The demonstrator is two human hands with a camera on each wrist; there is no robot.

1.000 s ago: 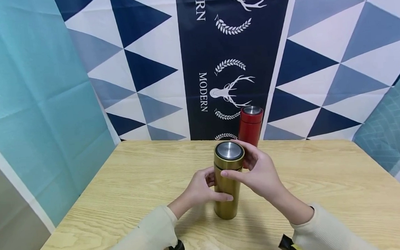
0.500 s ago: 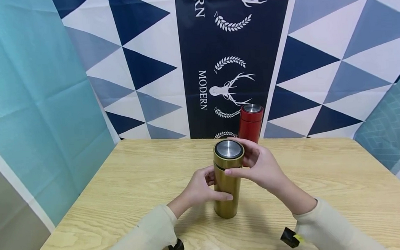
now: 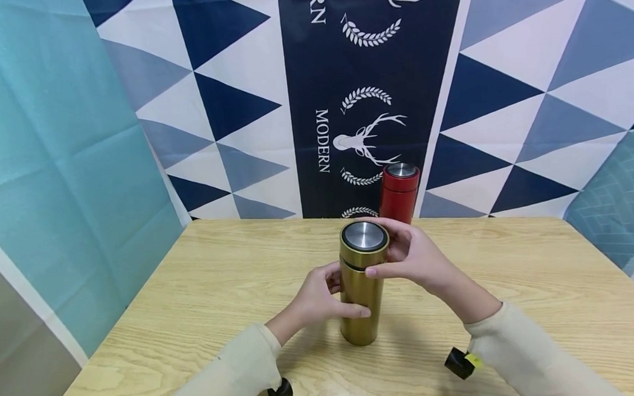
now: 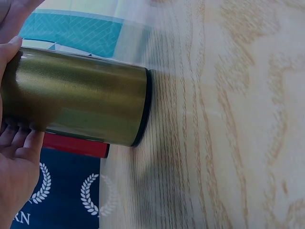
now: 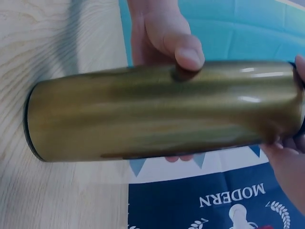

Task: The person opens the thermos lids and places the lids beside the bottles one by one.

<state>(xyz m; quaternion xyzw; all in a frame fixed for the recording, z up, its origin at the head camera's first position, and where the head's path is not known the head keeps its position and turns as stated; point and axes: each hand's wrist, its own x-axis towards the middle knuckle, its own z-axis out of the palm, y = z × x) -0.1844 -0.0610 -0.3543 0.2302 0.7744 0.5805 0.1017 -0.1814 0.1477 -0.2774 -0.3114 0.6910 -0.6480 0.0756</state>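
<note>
A gold thermos [image 3: 360,301] stands upright on the table, its lid [image 3: 365,252] on top with a steel disc in a black ring. My left hand [image 3: 314,298] grips the body from the left, thumb across the front. From the right, my right hand [image 3: 421,258] holds the top, with the thumb near the seam below the lid and the fingers behind it, partly hidden. In the left wrist view the base of the thermos [image 4: 90,95] sits on the wood. In the right wrist view the left thumb presses the thermos [image 5: 143,114] midway along its body.
A red thermos [image 3: 399,199] with a steel-topped lid stands behind the gold one, its lower part hidden by my right hand. The wooden table [image 3: 218,277] ends at a patterned cloth backdrop [image 3: 240,106]. A teal cloth [image 3: 58,147] hangs at the left.
My right thumb has slid to the right across the front of the gold thermos, and the right wrist has turned slightly. The left hand and the thermos have stayed in place.
</note>
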